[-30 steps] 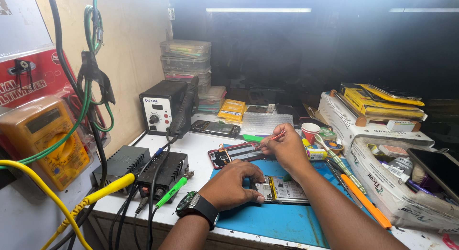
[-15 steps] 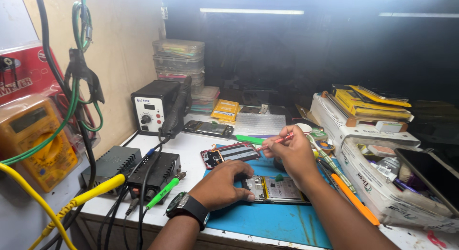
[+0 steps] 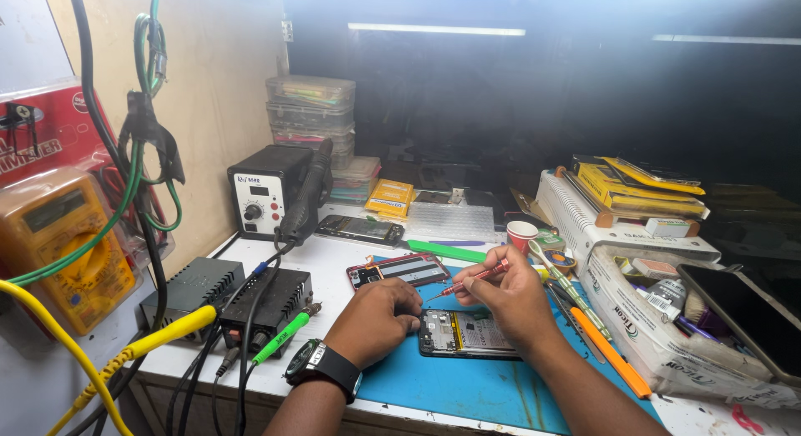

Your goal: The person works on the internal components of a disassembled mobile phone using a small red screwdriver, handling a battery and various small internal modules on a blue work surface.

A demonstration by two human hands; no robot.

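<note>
Fingers (image 3: 488,273) around red screwdriver (image 3: 472,279)

Two strip lights (image 3: 434,29) overhead glare against a dark, hazy background; the desk (image 3: 334,261) is evenly bright with soft shadows. Edges bend, perhaps lens distortion, and the near cables (image 3: 100,378) blur.

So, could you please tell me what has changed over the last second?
The right hand brought the red screwdriver down from above the red phone toward the opened phone. The left hand stayed on that phone's left end.
</note>
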